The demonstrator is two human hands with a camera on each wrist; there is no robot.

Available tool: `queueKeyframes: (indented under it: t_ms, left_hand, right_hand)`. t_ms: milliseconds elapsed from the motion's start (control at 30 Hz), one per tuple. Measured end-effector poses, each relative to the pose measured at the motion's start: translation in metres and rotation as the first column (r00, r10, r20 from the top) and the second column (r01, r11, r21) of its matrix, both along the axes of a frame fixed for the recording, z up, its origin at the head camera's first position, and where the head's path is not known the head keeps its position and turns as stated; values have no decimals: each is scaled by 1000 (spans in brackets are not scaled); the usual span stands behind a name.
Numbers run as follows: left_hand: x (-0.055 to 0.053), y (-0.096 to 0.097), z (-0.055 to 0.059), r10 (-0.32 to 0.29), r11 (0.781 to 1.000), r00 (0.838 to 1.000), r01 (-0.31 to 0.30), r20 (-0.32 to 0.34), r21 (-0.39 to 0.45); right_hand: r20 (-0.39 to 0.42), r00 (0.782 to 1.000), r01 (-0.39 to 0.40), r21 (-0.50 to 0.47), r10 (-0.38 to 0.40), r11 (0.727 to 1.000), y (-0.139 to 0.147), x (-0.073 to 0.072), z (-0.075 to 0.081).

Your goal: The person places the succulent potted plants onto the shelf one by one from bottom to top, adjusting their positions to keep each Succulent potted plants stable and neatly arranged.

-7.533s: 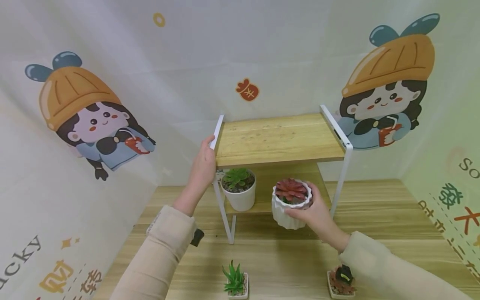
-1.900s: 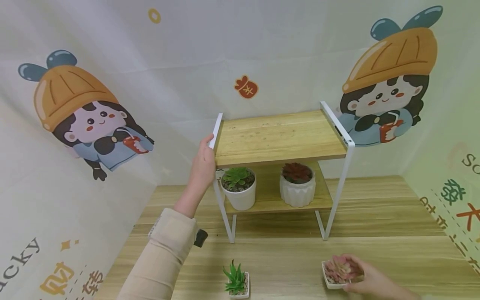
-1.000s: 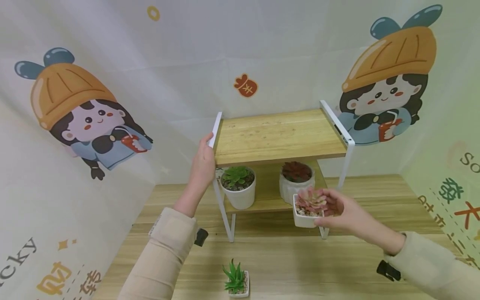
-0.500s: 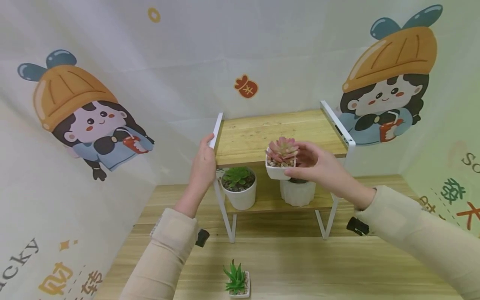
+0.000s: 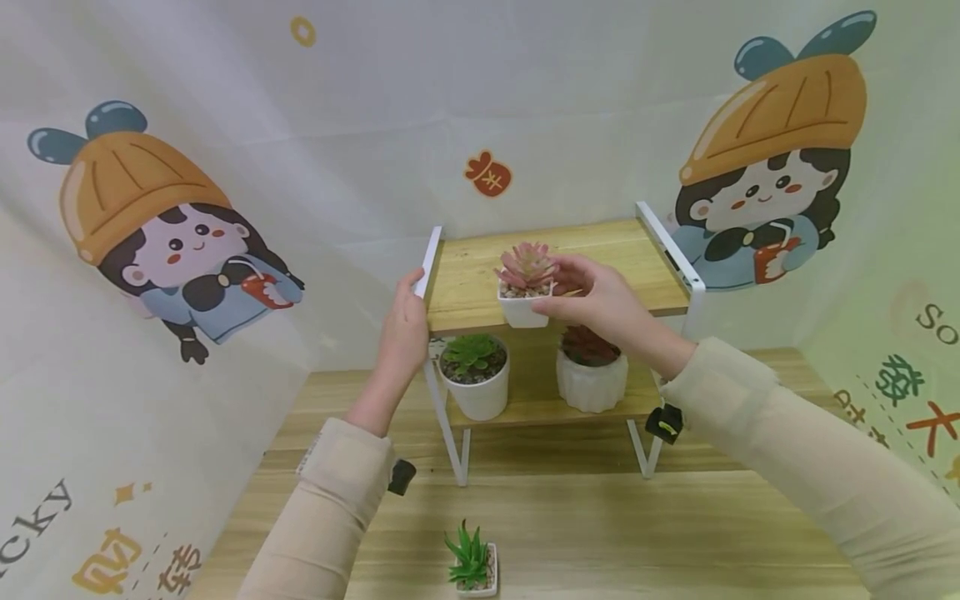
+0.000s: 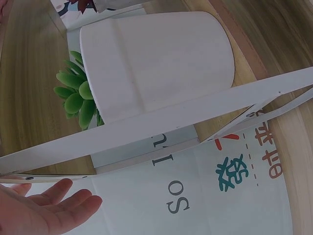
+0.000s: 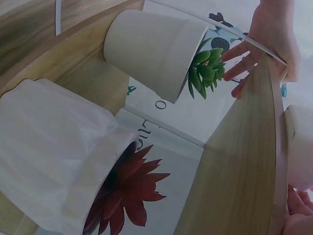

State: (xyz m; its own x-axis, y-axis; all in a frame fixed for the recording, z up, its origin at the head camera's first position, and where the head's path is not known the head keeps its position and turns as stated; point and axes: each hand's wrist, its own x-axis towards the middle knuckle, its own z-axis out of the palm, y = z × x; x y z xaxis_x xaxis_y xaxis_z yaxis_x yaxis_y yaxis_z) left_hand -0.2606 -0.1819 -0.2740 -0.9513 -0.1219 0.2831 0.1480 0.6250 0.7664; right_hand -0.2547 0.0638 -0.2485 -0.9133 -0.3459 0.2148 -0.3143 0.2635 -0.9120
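My right hand [image 5: 600, 304] pinches a small white square pot [image 5: 527, 312] with a pink succulent [image 5: 527, 267], thumb in front and fingers at the right side. The pot is at the front edge of the shelf's wooden top board [image 5: 465, 287]; whether it touches is unclear. In the right wrist view that pot [image 7: 299, 147] shows only in part, beside the board. My left hand [image 5: 408, 325] rests against the white frame [image 5: 431, 260] at the shelf's left end. In the left wrist view, the fingers of my left hand [image 6: 54, 210] extend loosely outside the frame.
On the lower board stand a round white pot [image 5: 480, 398] with a green succulent and a ribbed white pot [image 5: 592, 385] with a dark red one. A small potted aloe-like plant [image 5: 471, 562] is on the wooden table [image 5: 585, 533] in front. Printed cloth [image 5: 360, 167] hangs behind.
Earlier, my right hand put the ribbed pot on the lower board. It then took the pink succulent's pot from the table and raised it leftward to the top board. My left hand stayed put.
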Motion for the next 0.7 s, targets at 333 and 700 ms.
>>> queueKeyframes:
  t_ms: [333,700]
  left_hand:
    - [1,0,1,2,1000,1000,-2,-3,11]
    - [2,0,1,8,1000,1000,-8,-8,13]
  right_hand:
    - [17,998,-54,-10,54,998,-16,-11,4]
    - [5,996,-87,-24,87,996,-40,-17,7]
